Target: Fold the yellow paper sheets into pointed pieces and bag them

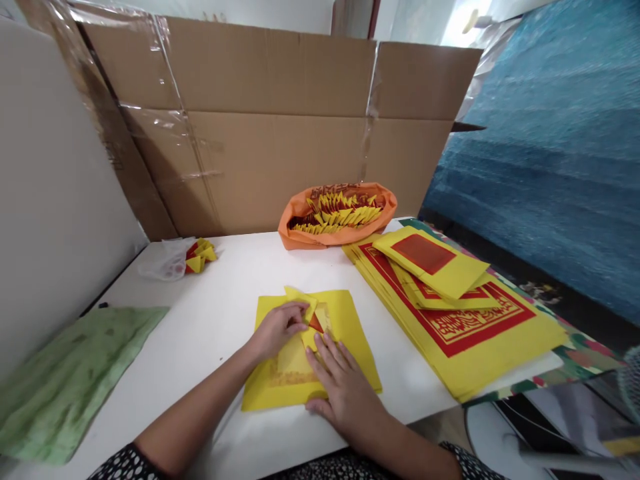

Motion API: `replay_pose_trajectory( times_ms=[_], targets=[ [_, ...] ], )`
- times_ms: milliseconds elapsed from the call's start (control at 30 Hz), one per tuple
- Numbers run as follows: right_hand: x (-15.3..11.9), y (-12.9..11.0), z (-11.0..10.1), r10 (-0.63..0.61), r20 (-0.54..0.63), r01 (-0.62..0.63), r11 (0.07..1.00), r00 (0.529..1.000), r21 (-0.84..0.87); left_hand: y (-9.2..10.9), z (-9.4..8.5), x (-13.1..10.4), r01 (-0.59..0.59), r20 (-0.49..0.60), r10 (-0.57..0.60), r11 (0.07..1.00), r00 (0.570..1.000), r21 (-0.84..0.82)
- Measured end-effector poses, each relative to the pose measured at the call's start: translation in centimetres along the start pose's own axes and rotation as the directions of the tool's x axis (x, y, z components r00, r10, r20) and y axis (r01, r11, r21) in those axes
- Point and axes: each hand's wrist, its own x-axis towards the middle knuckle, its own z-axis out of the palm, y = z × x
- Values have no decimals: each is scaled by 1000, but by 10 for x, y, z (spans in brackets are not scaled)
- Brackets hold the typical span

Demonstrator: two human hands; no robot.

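A small piece of yellow joss paper (pixel 309 339), partly folded and showing an orange-red patch, lies on a larger yellow sheet (pixel 360 360) in front of me. The fingers of my left hand (pixel 278 328) pinch the folded paper near its upper end. My right hand (pixel 344 385) rests flat beside it, fingers stretched out, with the fingertips pressing on the paper's lower right part. Beneath my hands, the larger sheet has a faint gold-brown square in its middle. The fingers hide part of the small paper.
An orange bag (pixel 306 241) packed with folded yellow papers stands at the back. To the right lies a stack of red-printed yellow sheets (pixel 410 333) with smaller ones (pixel 465 283) on top. A plastic bag (pixel 167 261), a green cloth (pixel 75 380) and a cardboard wall (pixel 275 147) surround the left and back.
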Motion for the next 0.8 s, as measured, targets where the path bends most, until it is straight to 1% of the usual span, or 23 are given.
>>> replay_pose_trajectory(
  times_ms=[200, 367, 500, 600, 700, 800],
  targets=[
    [2, 2, 1, -9, 4, 9, 1000, 1000, 6, 0, 1, -1, 19, -7, -19, 1000, 1000, -13],
    [3, 4, 1, -22, 14, 22, 1000, 1000, 0, -3, 0, 0, 9, 6, -9, 999, 1000, -36],
    [5, 9, 1, -20, 45, 20, 1000, 999, 4, 0, 0, -2, 11, 9, -10, 999, 1000, -39],
    [5, 11, 2, -12, 77, 11, 1000, 997, 14, 3, 3, -5, 26, -11, -26, 999, 1000, -33],
    [8, 9, 0, 16, 97, -18, 1000, 995, 20, 0, 8, -7, 48, -61, -50, 998, 997, -31],
    [17, 6, -12, 56, 139, -62, 997, 989, 41, -9, 13, -6, 98, -121, -114, 987, 986, -128]
  ],
)
